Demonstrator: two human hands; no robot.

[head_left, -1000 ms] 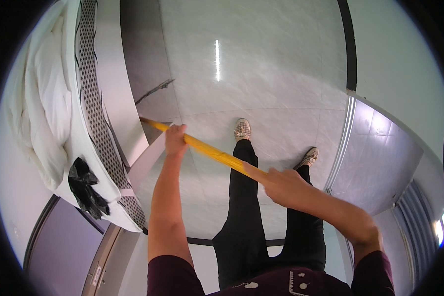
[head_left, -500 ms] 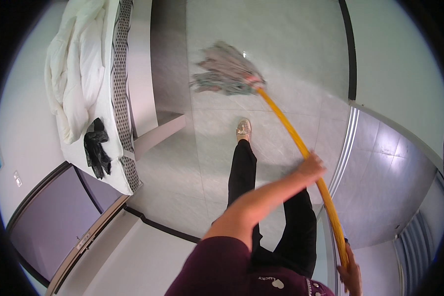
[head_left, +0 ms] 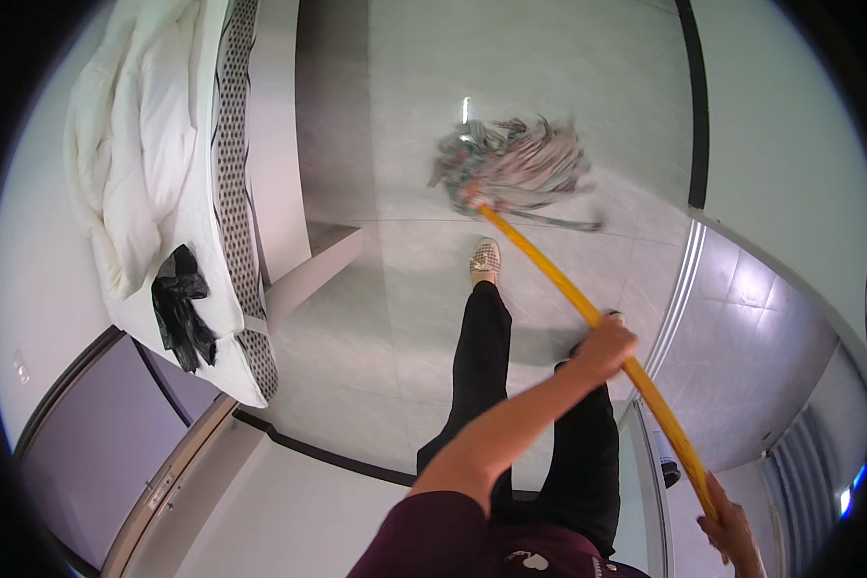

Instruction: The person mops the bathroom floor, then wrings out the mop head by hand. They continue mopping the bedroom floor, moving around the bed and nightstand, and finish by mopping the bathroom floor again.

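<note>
A string mop with a yellow handle (head_left: 547, 272) slants across the view from lower right to upper middle. Its grey-pink strand head (head_left: 525, 162), smeared by motion, lies spread on the tiles beyond my foot. Partway down the handle, my left hand (head_left: 605, 347) is wrapped round it. Closer to the handle's end, at the lower right, my right hand (head_left: 732, 530) grips it too. My shoe (head_left: 486, 258) stands just short of the mop head.
On the left a bed (head_left: 236, 183) carries a white quilt (head_left: 135, 144) and a black plastic bag (head_left: 181, 308). A metal door track (head_left: 679, 289) runs along the right, beside a second tiled room. A wall with dark skirting (head_left: 696, 116) borders the floor.
The mop head has swept to the right and slightly nearer, its strands now trailing right instead of left. My right hand has shifted right with the handle's end; my left hand is slightly lower.
</note>
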